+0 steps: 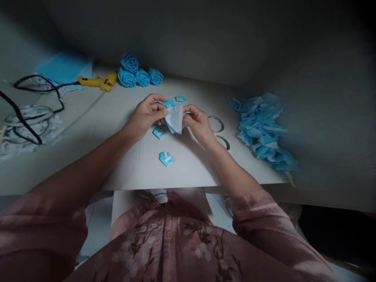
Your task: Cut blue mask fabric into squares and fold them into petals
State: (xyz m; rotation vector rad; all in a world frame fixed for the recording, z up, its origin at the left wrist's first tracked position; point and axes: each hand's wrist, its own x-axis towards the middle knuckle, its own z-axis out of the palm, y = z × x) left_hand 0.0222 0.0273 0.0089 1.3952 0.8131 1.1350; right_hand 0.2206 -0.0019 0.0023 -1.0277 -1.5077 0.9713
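Observation:
Above the middle of the table, both my hands hold one thin blue-and-white fabric piece point(175, 117), its white side facing me. My left hand point(148, 115) pinches its left edge between thumb and fingers. On the opposite edge, my right hand point(198, 121) grips it with thumb and fingertips. Beneath and around the hands lie small folded blue pieces: one folded piece point(166, 158) nearer me, another folded piece point(159, 133) below my left hand, and a third folded piece point(180, 99) just beyond. Two rolls of tape, a far tape roll point(216, 123) and a near tape roll point(224, 142), lie beside my right wrist.
Several rolled blue fabric flowers point(143, 77) stand at the back. Left of them rest a yellow glue gun point(107, 82) with a black cord and a stack of blue sheets point(64, 67). White scraps point(54, 124) lie far left. A heap of blue pieces point(261, 129) spreads along the right.

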